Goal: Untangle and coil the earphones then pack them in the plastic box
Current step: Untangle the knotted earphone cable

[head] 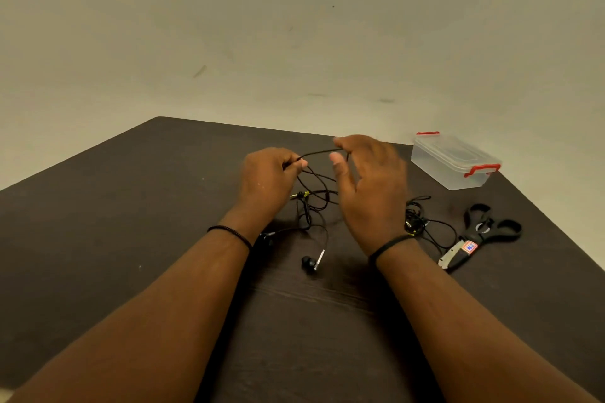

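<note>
A: Where's the cable?

B: Your left hand pinches the earphones; a stretch runs sideways to your right hand, hooked over its curled fingers. Tangle hangs below, one earbud lying on the table.

A: The box?

B: Plastic box, lid on, right of the earphones, long axis slanting toward the scissors. Dark wood, plain wall behind.

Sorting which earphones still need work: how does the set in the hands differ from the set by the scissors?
The held earphones are strung between the left hand and right hand, loops spread wide; the other earphones lie untouched in a tight bundle beside the scissors. Both are black and outside the box.
</note>
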